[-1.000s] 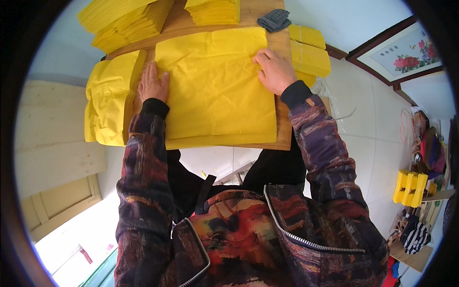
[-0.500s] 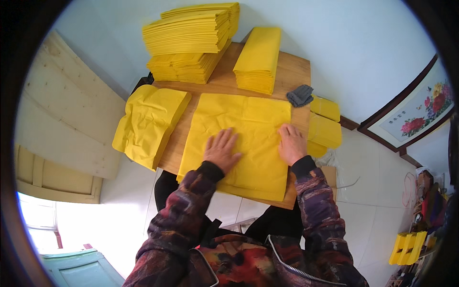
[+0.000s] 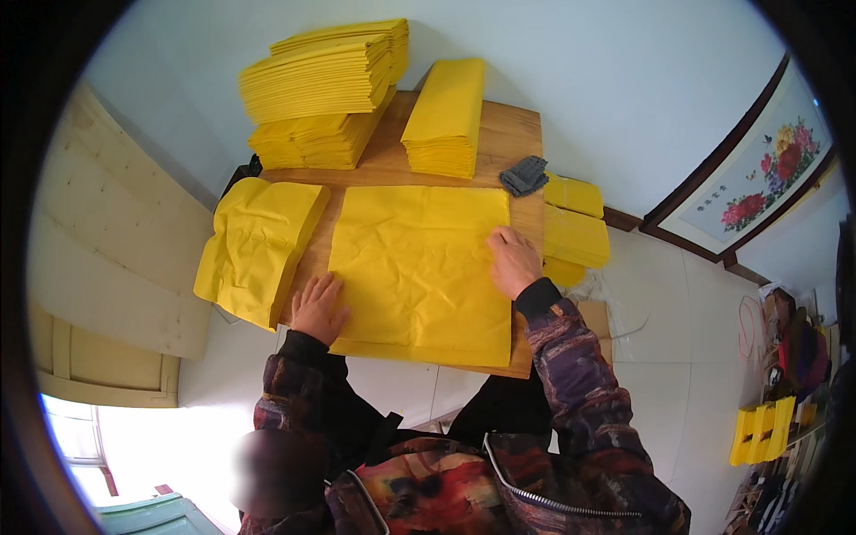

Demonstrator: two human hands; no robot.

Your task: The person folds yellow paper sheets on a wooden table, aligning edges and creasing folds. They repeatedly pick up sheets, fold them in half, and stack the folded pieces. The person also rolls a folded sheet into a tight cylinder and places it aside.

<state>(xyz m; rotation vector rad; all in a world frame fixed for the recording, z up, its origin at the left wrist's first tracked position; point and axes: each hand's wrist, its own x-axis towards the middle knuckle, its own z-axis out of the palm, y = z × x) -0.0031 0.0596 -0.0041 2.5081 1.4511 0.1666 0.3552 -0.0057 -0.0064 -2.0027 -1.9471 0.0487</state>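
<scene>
A stack of large yellow paper sheets (image 3: 419, 263) lies flat on a wooden table (image 3: 513, 138). My left hand (image 3: 316, 308) rests flat, fingers spread, on the stack's near left corner. My right hand (image 3: 511, 261) presses on the right edge of the top sheet, fingers on the paper. Neither hand grips anything that I can see.
A crumpled pile of yellow sheets (image 3: 259, 245) hangs over the table's left side. Tall stacks of folded yellow paper (image 3: 325, 89) and a narrower stack (image 3: 446, 116) stand at the back. A grey cloth (image 3: 524, 176) lies at the right; more yellow bundles (image 3: 575, 232) sit beyond the table edge.
The view has shifted, and the stack now sits more central. My left hand has moved from the middle of the sheet to its near left corner. The right hand stays at the right edge.
</scene>
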